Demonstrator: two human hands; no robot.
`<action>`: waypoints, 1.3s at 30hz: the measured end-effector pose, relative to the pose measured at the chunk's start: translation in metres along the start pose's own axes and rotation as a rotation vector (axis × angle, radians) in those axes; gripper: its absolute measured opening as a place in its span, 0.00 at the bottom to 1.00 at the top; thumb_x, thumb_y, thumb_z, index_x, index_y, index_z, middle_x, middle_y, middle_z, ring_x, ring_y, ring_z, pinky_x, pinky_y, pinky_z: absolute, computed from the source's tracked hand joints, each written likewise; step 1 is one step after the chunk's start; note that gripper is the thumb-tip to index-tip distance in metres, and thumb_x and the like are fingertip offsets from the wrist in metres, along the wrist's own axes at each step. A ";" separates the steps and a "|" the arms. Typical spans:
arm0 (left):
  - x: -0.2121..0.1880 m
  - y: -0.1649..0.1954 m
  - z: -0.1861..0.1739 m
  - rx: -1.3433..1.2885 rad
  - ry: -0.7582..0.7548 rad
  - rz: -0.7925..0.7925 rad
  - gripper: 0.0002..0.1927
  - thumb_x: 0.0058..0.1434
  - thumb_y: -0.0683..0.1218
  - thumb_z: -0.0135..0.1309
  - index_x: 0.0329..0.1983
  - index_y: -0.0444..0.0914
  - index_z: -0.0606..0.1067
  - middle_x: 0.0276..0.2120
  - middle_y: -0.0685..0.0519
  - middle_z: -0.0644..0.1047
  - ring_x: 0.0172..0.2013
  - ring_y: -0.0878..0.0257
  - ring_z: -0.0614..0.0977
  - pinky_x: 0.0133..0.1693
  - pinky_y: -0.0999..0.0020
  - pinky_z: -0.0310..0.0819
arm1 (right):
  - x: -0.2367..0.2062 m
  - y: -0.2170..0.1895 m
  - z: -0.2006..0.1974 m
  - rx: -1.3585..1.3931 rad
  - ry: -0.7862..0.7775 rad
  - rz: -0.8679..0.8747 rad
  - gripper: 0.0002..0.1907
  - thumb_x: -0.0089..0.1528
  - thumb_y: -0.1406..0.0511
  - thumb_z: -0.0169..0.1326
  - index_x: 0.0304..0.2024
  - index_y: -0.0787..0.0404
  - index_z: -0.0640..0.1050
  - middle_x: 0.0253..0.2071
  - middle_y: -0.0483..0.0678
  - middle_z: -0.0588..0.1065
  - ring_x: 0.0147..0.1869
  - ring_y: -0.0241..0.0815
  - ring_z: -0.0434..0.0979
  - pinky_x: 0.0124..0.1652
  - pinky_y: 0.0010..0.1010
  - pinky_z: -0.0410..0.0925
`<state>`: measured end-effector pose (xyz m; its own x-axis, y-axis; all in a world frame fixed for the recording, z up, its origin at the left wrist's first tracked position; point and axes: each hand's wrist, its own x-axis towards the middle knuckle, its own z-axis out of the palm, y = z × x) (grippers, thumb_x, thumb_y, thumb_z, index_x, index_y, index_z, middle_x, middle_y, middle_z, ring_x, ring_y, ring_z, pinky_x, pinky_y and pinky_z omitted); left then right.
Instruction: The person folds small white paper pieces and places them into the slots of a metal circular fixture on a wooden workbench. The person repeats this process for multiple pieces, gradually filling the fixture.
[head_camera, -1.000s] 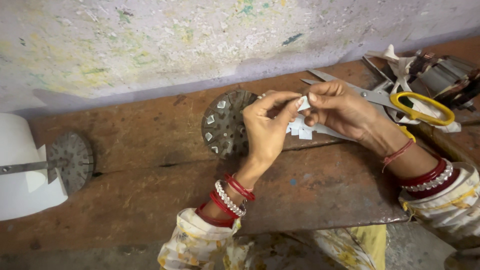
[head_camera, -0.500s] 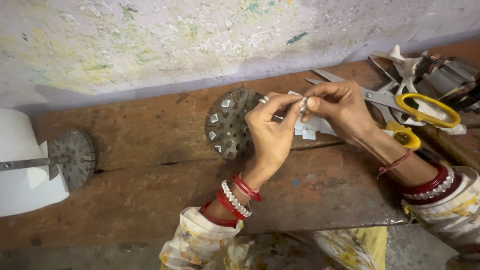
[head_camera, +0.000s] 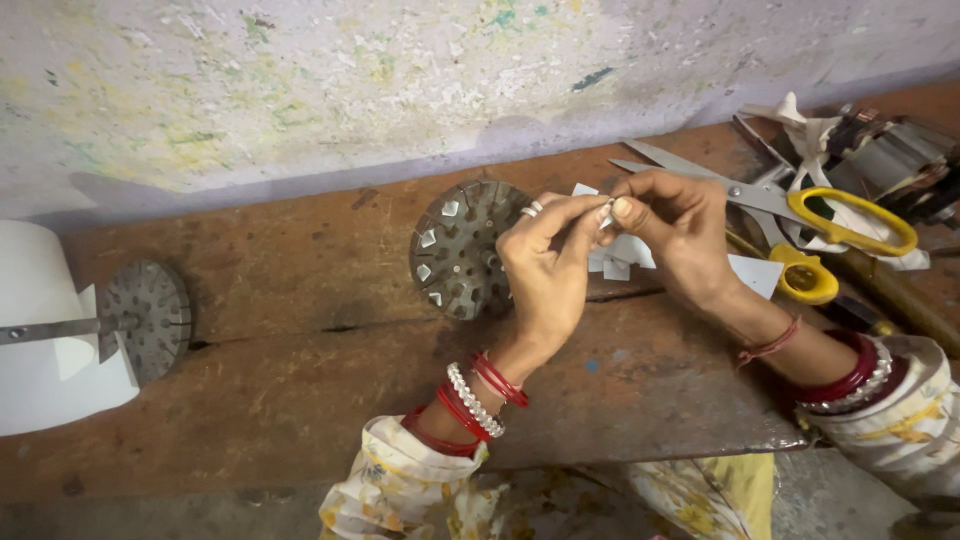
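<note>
The head view looks down on a worn brown wooden desk (head_camera: 300, 370) set against a paint-flecked wall (head_camera: 300, 90). Two slotted metal discs lie on it: one disc (head_camera: 455, 250) just beside the left hand (head_camera: 545, 265), grey and round, with radial slots along its rim and several small white paper bits tucked into them; a second disc (head_camera: 145, 318) far to the left, on a thin metal rod beside a white paper roll (head_camera: 40, 330). One pair of scissors (head_camera: 790, 215) with yellow handles lies to the right, blades pointing left, near a heap of metal parts and white scraps (head_camera: 860, 150). Both hands meet above the desk, just right of the nearer disc. The left hand's fingertips are pinched together on a small white paper piece (head_camera: 604, 214), and the right hand (head_camera: 680, 235) pinches the same piece from the other side, thumb against forefinger. The piece is tiny, pale and mostly hidden by the fingers. A few more cut white paper pieces (head_camera: 625, 255) lie on the desk under the hands; their exact number cannot be told.
</note>
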<state>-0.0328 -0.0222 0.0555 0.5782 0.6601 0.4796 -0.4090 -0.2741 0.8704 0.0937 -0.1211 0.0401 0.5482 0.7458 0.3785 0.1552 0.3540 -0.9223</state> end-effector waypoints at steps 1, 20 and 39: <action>-0.001 0.000 0.000 -0.017 -0.005 0.003 0.06 0.67 0.32 0.57 0.45 0.30 0.80 0.33 0.52 0.78 0.33 0.69 0.80 0.35 0.75 0.76 | 0.000 0.000 0.001 -0.026 0.006 -0.016 0.07 0.69 0.69 0.58 0.44 0.70 0.80 0.36 0.50 0.80 0.38 0.36 0.80 0.42 0.28 0.76; 0.006 -0.020 0.002 -0.145 0.048 -0.151 0.10 0.64 0.35 0.59 0.49 0.31 0.81 0.37 0.50 0.82 0.33 0.67 0.84 0.37 0.72 0.81 | 0.003 0.005 0.002 -0.073 0.138 0.068 0.08 0.69 0.67 0.56 0.46 0.67 0.80 0.38 0.47 0.80 0.38 0.34 0.80 0.39 0.25 0.75; 0.008 0.001 -0.005 0.156 0.076 -0.001 0.08 0.61 0.34 0.62 0.44 0.33 0.83 0.34 0.53 0.82 0.33 0.70 0.81 0.36 0.76 0.75 | 0.008 -0.004 -0.005 -0.083 0.020 0.066 0.09 0.66 0.68 0.59 0.46 0.69 0.79 0.40 0.49 0.79 0.39 0.35 0.80 0.41 0.27 0.76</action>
<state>-0.0322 -0.0137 0.0599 0.5210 0.7100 0.4737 -0.2903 -0.3745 0.8806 0.1017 -0.1194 0.0463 0.5753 0.7544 0.3160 0.1856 0.2558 -0.9487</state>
